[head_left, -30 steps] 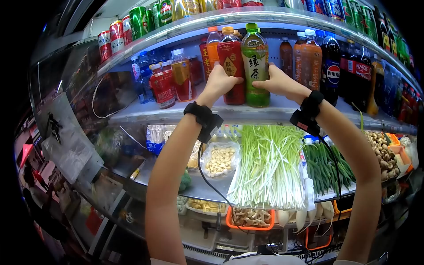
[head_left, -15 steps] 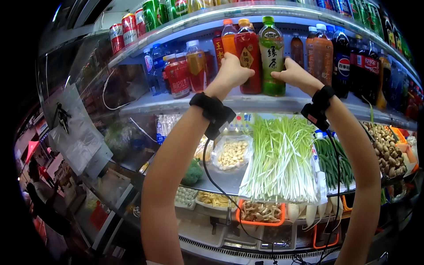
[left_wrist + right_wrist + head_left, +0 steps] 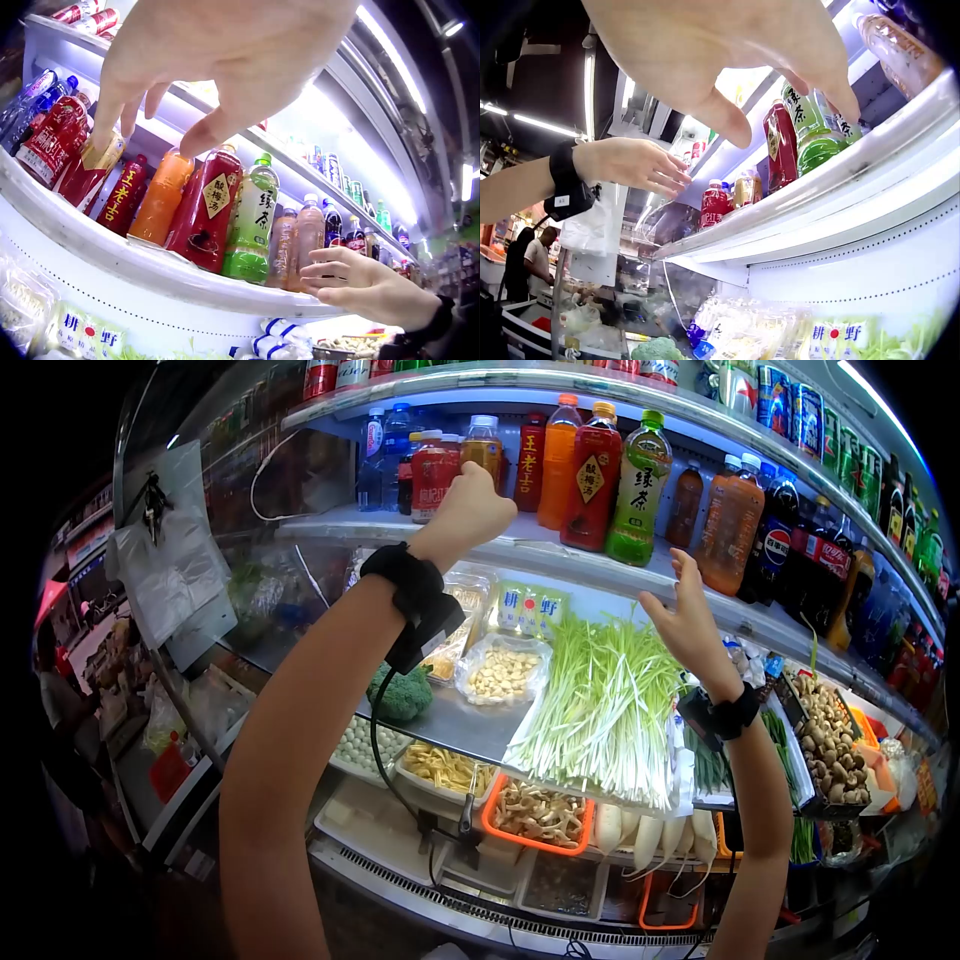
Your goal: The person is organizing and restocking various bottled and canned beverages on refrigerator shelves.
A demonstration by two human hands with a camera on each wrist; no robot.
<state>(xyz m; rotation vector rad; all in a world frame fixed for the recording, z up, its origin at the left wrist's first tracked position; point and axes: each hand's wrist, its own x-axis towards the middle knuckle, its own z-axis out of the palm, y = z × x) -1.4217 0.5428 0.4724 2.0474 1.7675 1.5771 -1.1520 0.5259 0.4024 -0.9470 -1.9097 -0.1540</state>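
Note:
My left hand reaches over the drinks shelf in front of an amber bottle with a pale cap. In the left wrist view its fingertips overlap the top of that bottle, with thumb and fingers spread apart. Right of it stand a dark red bottle, an orange drink bottle, a red plum drink bottle and a green tea bottle. My right hand, holding nothing, hovers below the shelf edge with its fingers spread.
Small red bottles stand left of the amber one; cola bottles stand far right. Below lie pale green chives, a bag of peeled cloves, broccoli and mushrooms. The shelf's front edge runs across.
Both hands have let go of the red plum drink and green tea bottles, which stay side by side on the shelf. My left hand has moved left; my right hand has drawn back and down.

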